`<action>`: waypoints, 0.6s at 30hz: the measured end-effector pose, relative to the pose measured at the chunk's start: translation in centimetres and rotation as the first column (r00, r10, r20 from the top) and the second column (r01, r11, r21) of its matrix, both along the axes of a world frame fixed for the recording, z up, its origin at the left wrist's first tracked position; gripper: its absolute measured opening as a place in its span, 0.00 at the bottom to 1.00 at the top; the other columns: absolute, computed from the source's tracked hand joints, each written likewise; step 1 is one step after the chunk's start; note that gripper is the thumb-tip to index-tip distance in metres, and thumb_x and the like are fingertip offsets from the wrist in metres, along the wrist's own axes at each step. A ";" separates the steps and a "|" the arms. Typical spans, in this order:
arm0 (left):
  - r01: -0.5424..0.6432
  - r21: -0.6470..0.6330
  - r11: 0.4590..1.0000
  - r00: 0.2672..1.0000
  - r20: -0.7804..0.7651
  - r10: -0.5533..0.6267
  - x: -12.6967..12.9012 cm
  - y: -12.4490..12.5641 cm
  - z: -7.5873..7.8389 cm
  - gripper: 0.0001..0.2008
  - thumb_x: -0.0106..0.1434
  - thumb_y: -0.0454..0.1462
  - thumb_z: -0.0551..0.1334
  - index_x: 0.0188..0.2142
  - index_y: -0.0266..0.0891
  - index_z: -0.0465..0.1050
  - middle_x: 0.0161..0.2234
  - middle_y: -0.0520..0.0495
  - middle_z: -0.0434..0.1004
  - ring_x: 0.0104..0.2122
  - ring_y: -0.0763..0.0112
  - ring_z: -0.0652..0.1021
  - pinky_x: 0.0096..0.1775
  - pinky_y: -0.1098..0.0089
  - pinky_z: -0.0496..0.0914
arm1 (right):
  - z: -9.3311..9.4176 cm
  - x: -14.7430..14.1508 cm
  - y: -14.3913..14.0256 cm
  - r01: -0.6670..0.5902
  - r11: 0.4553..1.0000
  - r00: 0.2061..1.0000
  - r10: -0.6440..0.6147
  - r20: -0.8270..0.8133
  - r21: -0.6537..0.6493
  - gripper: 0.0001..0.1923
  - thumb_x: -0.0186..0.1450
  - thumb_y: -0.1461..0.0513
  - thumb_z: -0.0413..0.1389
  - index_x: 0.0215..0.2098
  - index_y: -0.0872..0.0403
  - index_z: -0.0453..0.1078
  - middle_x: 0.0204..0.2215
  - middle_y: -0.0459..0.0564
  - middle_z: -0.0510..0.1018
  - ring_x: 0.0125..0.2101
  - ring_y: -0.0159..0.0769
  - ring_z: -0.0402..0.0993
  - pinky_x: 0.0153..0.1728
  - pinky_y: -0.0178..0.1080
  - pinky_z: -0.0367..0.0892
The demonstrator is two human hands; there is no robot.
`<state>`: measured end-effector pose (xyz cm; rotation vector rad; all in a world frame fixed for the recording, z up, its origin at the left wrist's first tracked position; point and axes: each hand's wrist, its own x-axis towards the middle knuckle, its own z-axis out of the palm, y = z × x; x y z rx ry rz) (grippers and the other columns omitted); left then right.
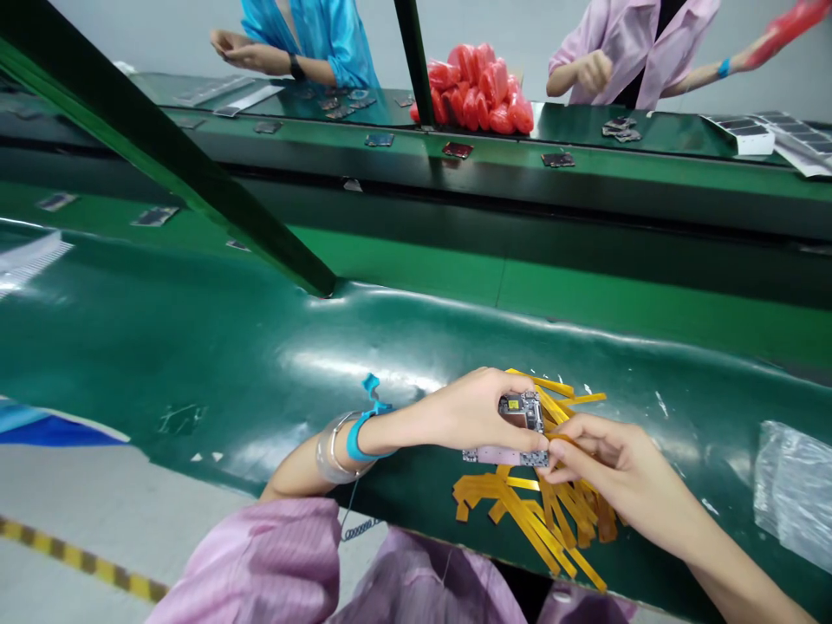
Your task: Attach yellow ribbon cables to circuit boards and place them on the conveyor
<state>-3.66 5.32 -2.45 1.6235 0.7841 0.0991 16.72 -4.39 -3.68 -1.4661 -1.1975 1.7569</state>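
Fingers of the left hand (477,409) clamp a grey rectangular circuit board (528,411); beside them, the right hand (627,464) pinches a flat orange strip (562,438).

A pale wall (487,22) is standing beyond the green bench (195,329); striped tape (84,559) is crossing the grey floor (169,516) below it.

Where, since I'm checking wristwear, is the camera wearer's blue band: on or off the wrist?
On: the blue band encircles the left wrist, beside the clear bracelet.
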 end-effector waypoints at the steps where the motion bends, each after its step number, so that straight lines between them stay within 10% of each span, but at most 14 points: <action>1: -0.010 -0.013 1.000 1.000 0.016 0.011 0.1 0.0 -0.2 0.13 0.58 0.44 0.69 0.33 0.36 0.75 0.29 0.53 0.74 0.27 0.74 0.70 0.28 0.75 0.62 | 0.0 0.0 0.1 -0.001 1.000 1.000 0.001 -0.013 -0.009 0.16 0.65 0.48 0.62 0.31 0.52 0.75 0.28 0.46 0.80 0.34 0.36 0.82 0.41 0.37 0.78; 10: -0.044 -0.014 0.999 0.991 0.125 0.045 0.7 0.6 -1.7 0.20 0.65 0.52 0.62 0.32 0.35 0.73 0.25 0.55 0.65 0.25 0.77 0.63 0.27 0.74 0.57 | -0.9 1.4 1.3 0.049 0.998 0.998 -0.051 0.033 0.048 0.26 0.68 0.41 0.54 0.44 0.52 0.80 0.40 0.55 0.84 0.45 0.45 0.79 0.52 0.47 0.70; 18: -0.231 -0.031 0.973 0.960 0.153 0.233 1.2 3.0 -3.6 0.21 0.68 0.54 0.58 0.40 0.37 0.71 0.29 0.51 0.73 0.26 0.75 0.69 0.28 0.74 0.62 | -2.0 0.6 4.2 0.024 0.995 1.000 -0.024 -0.001 0.092 0.18 0.58 0.50 0.68 0.32 0.57 0.78 0.27 0.51 0.83 0.30 0.38 0.78 0.35 0.39 0.70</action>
